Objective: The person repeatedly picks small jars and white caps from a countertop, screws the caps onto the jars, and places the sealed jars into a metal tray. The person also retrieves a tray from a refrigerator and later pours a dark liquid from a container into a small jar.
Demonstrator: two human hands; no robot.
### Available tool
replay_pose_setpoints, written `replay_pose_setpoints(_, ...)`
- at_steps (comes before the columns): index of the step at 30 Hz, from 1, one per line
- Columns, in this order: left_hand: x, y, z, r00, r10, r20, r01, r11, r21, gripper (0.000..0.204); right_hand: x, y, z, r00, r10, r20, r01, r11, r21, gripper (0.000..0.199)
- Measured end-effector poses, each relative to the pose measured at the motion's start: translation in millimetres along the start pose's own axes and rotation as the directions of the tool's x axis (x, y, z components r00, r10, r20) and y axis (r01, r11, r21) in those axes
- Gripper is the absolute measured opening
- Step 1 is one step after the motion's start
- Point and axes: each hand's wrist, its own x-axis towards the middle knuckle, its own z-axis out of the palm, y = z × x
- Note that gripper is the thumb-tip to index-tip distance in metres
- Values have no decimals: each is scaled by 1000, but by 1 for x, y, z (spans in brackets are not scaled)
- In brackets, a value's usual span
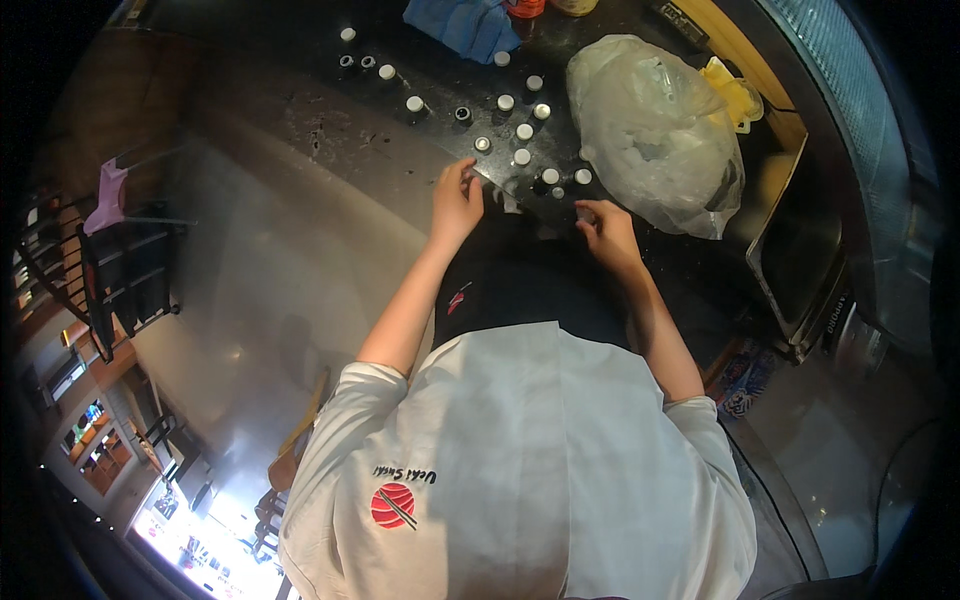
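Observation:
My left hand (458, 205) is at the near edge of a dark counter, fingers loosely bent and apart, with nothing visible in them. Just beyond its fingertips stands a small open-topped bottle (483, 144). My right hand (608, 238) is curled at the same edge, thumb and index finger around something small and pale that I cannot make out. Closest to it are a white-capped bottle (583, 177) and another white-capped bottle (550, 176). Several more small dark bottles with white caps spread over the counter; a dark-topped bottle (463, 115) stands among them.
A big clear plastic bag (655, 140) bulges on the counter at right, beside a yellow plastic piece (735, 95). A blue cloth (462, 27) lies at the far edge. Far left, white-capped bottle (348, 35) stands near others. Chairs (130, 270) are on the floor at left.

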Motion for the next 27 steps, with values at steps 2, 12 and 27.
replay_pose_setpoints(2, 12, -1, 2, 999, 30, -41, -29, 999, 46, 37, 4, 22, 14, 993, -2, -114, 1, 1000, -9, 35)
replay_pose_setpoints(12, 16, -41, 9, 977, -202, -65, 190, 970, -153, 27, 8, 38, 23, 959, -75, -273, 70, 997, -29, 41)
replay_pose_setpoints(27, -73, -34, -22, 913, -366, 182, 355, 931, 89, 21, -3, 39, 34, 920, -38, -391, -6, 994, -111, 47)
